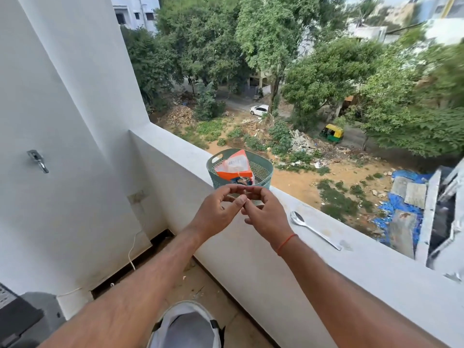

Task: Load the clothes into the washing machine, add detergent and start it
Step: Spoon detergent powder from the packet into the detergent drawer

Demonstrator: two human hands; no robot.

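Note:
A teal perforated basket (261, 169) stands on the white parapet ledge (376, 267). An orange and white detergent packet (234, 169) leans inside it. My left hand (216, 212) and my right hand (263, 214) hover side by side just in front of the basket, above the ledge. Their fingers are loosely curled and the fingertips of the two hands meet. I see nothing held between them. A metal spoon (313, 229) lies on the ledge to the right of my right hand.
A white wall (62, 121) with a metal hook (37, 160) closes the left side. A grey appliance corner (17, 317) shows bottom left. A white rounded object with a grey inside (185, 325) sits on the balcony floor below my arms. Beyond the ledge is a long drop to the street.

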